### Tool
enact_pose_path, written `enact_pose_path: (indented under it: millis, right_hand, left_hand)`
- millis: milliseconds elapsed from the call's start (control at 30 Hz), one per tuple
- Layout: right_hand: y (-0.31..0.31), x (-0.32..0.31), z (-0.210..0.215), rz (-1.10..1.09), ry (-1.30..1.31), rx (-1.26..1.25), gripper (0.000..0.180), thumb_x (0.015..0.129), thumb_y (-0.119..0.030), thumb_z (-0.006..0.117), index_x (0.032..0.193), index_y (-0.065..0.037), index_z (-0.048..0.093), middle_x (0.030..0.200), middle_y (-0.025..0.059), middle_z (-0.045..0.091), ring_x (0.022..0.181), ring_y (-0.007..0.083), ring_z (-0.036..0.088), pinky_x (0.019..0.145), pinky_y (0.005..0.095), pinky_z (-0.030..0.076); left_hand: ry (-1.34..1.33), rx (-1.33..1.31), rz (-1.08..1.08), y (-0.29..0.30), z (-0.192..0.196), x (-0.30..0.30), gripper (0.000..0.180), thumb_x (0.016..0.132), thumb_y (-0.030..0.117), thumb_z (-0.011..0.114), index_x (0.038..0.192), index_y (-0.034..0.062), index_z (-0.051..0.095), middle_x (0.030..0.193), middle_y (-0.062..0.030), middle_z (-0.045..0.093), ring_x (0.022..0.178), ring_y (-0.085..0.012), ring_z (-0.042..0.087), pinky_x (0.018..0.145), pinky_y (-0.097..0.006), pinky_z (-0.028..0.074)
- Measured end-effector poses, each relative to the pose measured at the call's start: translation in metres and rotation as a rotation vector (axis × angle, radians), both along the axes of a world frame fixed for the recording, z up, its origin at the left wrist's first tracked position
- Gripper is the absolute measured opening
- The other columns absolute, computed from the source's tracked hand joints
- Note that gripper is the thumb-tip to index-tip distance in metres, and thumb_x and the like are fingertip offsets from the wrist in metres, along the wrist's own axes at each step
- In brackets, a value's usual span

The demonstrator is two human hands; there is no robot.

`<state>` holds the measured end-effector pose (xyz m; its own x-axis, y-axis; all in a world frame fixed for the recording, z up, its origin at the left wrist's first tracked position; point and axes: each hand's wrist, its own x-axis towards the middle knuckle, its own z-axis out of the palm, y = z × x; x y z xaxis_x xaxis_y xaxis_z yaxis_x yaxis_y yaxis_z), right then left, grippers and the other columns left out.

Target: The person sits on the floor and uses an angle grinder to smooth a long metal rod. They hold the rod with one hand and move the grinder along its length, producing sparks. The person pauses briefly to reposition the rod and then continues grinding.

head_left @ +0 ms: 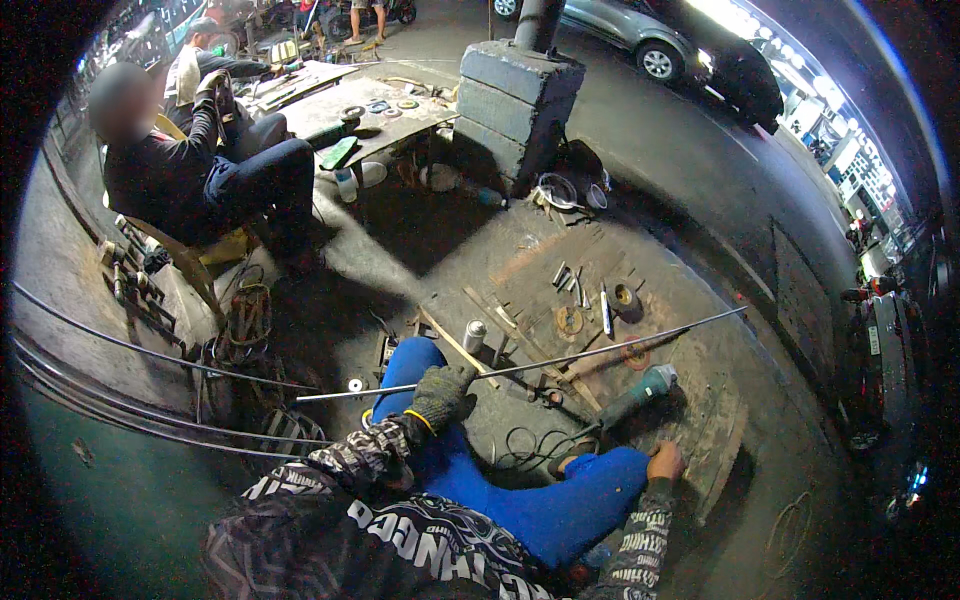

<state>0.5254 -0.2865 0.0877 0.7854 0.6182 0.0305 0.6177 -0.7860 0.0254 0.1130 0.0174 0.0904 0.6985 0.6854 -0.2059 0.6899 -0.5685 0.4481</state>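
My left hand (443, 398), in a dark grey glove with a yellow cuff, is closed around a long thin metal rod (600, 352). The rod slants from beside my left knee up to the right, across the low wooden work board (700, 420). My bare right hand (667, 461) rests against my right knee at the board's near side; its fingers are too small and partly hidden to read. Between the hands lies a teal angle grinder (632, 398), its dark cord (530, 445) looped toward my legs. A silver can (474, 335) stands just beyond my left hand.
Short metal pieces (572, 284), a white stick-like tool (606, 312) and a round disc (569, 320) lie on the board. A concrete block pillar (515, 115) stands ahead. Seated people (200, 170) work at a table at left. A car (660, 45) is on the road.
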Motion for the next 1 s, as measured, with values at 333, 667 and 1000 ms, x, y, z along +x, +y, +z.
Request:
enact_pose_path:
  millis: [333,667,1000]
  right_hand:
    - [-0.037,-0.105,0.049,-0.003,0.183,0.336,0.053,0.076,0.011,0.053,0.128,0.003,0.061,0.122,0.0271,0.064,0.115,0.0471,0.058,0.105,0.0503,0.044]
    - [-0.03,-0.048,0.039,0.107,0.04,0.289,0.022,0.072,0.004,0.057,0.093,0.002,0.062,0.088,0.0243,0.065,0.089,0.0455,0.062,0.078,0.0504,0.047]
    - [-0.037,0.015,0.007,0.095,0.153,0.201,0.019,0.069,0.004,0.059,0.087,-0.001,0.063,0.083,0.0222,0.066,0.082,0.0435,0.063,0.074,0.0502,0.049]
  left_hand:
    - [-0.018,-0.011,0.002,-0.003,0.001,-0.003,0.048,0.085,0.034,0.069,0.125,0.0102,0.059,0.112,-0.0165,0.068,0.103,-0.0354,0.066,0.087,-0.048,0.048]
    - [0.017,-0.04,0.004,-0.009,0.005,0.0,0.045,0.088,0.036,0.066,0.124,0.0114,0.057,0.111,-0.016,0.066,0.102,-0.0353,0.065,0.087,-0.049,0.048]
    - [0.001,-0.01,-0.011,-0.012,-0.005,0.006,0.048,0.084,0.035,0.069,0.124,0.0106,0.057,0.105,-0.0167,0.068,0.096,-0.0361,0.067,0.082,-0.051,0.05]
